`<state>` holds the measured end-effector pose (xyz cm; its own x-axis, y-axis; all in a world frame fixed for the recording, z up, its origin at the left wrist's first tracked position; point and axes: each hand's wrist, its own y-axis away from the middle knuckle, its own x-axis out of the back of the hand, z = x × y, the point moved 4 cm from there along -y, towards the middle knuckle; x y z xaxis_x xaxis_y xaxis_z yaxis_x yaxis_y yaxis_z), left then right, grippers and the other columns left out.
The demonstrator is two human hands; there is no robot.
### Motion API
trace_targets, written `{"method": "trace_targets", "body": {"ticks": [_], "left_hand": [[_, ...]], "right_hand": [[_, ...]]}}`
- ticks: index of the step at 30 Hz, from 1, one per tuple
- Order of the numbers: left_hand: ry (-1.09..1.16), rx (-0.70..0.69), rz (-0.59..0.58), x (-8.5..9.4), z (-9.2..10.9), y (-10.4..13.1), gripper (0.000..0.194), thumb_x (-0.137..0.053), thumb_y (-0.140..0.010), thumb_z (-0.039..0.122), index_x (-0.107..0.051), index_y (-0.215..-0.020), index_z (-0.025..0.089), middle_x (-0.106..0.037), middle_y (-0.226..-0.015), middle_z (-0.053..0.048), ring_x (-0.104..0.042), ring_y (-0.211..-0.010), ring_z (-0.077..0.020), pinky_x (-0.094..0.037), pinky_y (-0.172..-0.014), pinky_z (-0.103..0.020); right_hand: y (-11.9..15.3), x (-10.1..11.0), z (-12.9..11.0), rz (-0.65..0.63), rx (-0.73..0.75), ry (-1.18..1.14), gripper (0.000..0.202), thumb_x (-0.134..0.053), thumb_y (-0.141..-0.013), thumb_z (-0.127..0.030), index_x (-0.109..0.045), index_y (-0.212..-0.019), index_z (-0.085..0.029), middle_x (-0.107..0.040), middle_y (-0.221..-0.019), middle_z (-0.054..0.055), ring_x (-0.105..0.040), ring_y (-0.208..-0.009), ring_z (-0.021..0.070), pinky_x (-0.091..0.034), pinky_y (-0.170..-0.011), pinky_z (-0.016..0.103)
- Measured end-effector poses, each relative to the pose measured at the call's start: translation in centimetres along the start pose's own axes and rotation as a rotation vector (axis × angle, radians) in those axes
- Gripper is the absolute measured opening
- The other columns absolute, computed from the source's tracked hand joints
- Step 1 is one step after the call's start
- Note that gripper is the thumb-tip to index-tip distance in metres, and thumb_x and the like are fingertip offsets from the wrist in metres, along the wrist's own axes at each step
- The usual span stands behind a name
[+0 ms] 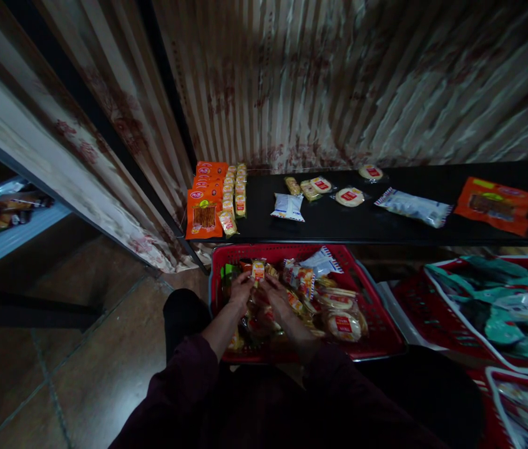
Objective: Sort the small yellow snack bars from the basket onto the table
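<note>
My left hand (pixel 241 290) and right hand (pixel 277 293) pinch a small yellow packet (pixel 258 270) between the fingertips, one at each side, over the left part of a red basket (pixel 374 315). Below and around them in the basket: more wrapped snacks; to the right of my right hand, round crackers (pixel 343 325) in clear wrap with red labels, and a white packet (pixel 322 262) with striped ends near the far rim. Just beyond the basket runs a black shelf (pixel 254 232). At its left end, overlapping orange packets (pixel 204 214), with rows of small yellow packets (pixel 240 190) beside them. Farther right along it, a white pouch (pixel 288 207), loose round crackers, a long pale packet (pixel 414 207) and a lone orange packet (pixel 495 204). Striped curtain (pixel 292 93) behind. Right of my basket, another basket (pixel 420 305) holds teal packets (pixel 517 308).
</note>
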<state>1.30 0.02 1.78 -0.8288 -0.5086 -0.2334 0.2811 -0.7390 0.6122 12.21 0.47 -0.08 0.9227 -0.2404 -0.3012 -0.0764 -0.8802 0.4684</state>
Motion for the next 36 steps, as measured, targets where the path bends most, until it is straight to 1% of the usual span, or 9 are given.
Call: {"method": "trace_targets", "body": {"ticks": [3, 8, 10, 15, 19, 24, 28, 32, 36], "left_hand": [[0.005, -0.002, -0.004, 0.1, 0.1, 0.1, 0.031, -0.073, -0.064, 0.013, -0.071, -0.095, 0.016, -0.07, -0.083, -0.004, -0.059, -0.06, -0.0081, -0.046, -0.058, -0.021], [0.032, -0.01, -0.021, 0.3, -0.1, -0.1, 0.03, -0.075, -0.062, 0.012, -0.071, -0.091, 0.014, -0.071, -0.081, -0.006, -0.061, -0.064, -0.0102, -0.048, -0.064, -0.022], [0.032, -0.021, -0.04, 0.4, -0.1, -0.2, 0.03, -0.075, -0.059, 0.011, -0.071, -0.089, 0.014, -0.071, -0.082, -0.006, -0.061, -0.065, -0.0105, -0.048, -0.066, -0.023], [0.003, -0.059, -0.085, 0.6, -0.1, -0.4, 0.034, -0.072, -0.056, 0.008, -0.071, -0.09, 0.015, -0.068, -0.082, -0.004, -0.06, -0.068, -0.0107, -0.046, -0.068, -0.023], [-0.02, -0.063, -0.065, 0.7, 0.0, -0.4, 0.039, -0.071, -0.055, 0.004, -0.071, -0.092, 0.015, -0.067, -0.084, -0.004, -0.059, -0.069, -0.0105, -0.046, -0.07, -0.023], [-0.043, -0.076, -0.05, 0.7, 0.0, -0.4, 0.039, -0.068, -0.058, 0.002, -0.07, -0.095, 0.016, -0.066, -0.087, -0.004, -0.057, -0.069, -0.0093, -0.045, -0.066, -0.021], [-0.065, -0.094, -0.079, 0.7, -0.1, -0.4, 0.038, -0.067, -0.06, 0.002, -0.07, -0.095, 0.016, -0.065, -0.083, -0.003, -0.056, -0.066, -0.0088, -0.044, -0.063, -0.02], [-0.088, -0.096, -0.088, 0.7, -0.2, -0.4, 0.037, -0.067, -0.061, 0.003, -0.071, -0.095, 0.017, -0.066, -0.083, -0.003, -0.056, -0.065, -0.0084, -0.044, -0.063, -0.02], [-0.108, -0.094, -0.092, 0.7, -0.1, -0.4, 0.036, -0.066, -0.061, 0.002, -0.071, -0.093, 0.017, -0.066, -0.084, -0.004, -0.057, -0.068, -0.0093, -0.044, -0.065, -0.021]], "right_hand": [[-0.1, 0.0, 0.0, -0.01, 0.01, 0.018, 0.06, -0.081, -0.048, -0.048, -0.067, -0.099, -0.02, -0.072, -0.084, 0.005, -0.066, -0.069, 0.0188, -0.053, -0.064, 0.031], [-0.1, 0.0, -0.6, -0.011, 0.105, 0.078, 0.055, -0.079, -0.051, -0.049, -0.069, -0.097, -0.02, -0.072, -0.085, 0.006, -0.064, -0.076, 0.0196, -0.052, -0.069, 0.032], [0.1, -0.2, -1.0, -0.017, 0.116, 0.073, 0.053, -0.078, -0.053, -0.049, -0.069, -0.097, -0.02, -0.071, -0.085, 0.005, -0.063, -0.076, 0.0192, -0.051, -0.069, 0.032], [0.5, -0.8, -1.6, -0.052, 0.08, 0.06, 0.052, -0.077, -0.053, -0.049, -0.068, -0.096, -0.02, -0.07, -0.08, 0.004, -0.061, -0.069, 0.0176, -0.05, -0.063, 0.031], [0.6, -1.0, -1.7, -0.017, 0.1, 0.064, 0.053, -0.079, -0.049, -0.047, -0.068, -0.095, -0.021, -0.069, -0.076, 0.002, -0.061, -0.067, 0.0164, -0.049, -0.064, 0.03], [0.4, -1.0, -1.2, -0.032, 0.087, 0.079, 0.051, -0.076, -0.053, -0.048, -0.068, -0.098, -0.023, -0.069, -0.073, 0.001, -0.06, -0.065, 0.0163, -0.048, -0.062, 0.029], [0.1, -0.7, -0.6, -0.021, 0.043, 0.055, 0.055, -0.075, -0.052, -0.047, -0.067, -0.101, -0.023, -0.07, -0.077, 0.001, -0.06, -0.062, 0.0165, -0.049, -0.061, 0.03], [-0.1, -0.6, -0.4, -0.009, 0.062, 0.046, 0.057, -0.076, -0.049, -0.046, -0.067, -0.1, -0.022, -0.071, -0.079, 0.001, -0.062, -0.067, 0.0167, -0.049, -0.065, 0.031], [0.2, -0.7, -0.6, 0.008, 0.06, 0.064, 0.053, -0.074, -0.051, -0.047, -0.067, -0.098, -0.023, -0.071, -0.076, 0.001, -0.064, -0.071, 0.0178, -0.05, -0.067, 0.031]]}}
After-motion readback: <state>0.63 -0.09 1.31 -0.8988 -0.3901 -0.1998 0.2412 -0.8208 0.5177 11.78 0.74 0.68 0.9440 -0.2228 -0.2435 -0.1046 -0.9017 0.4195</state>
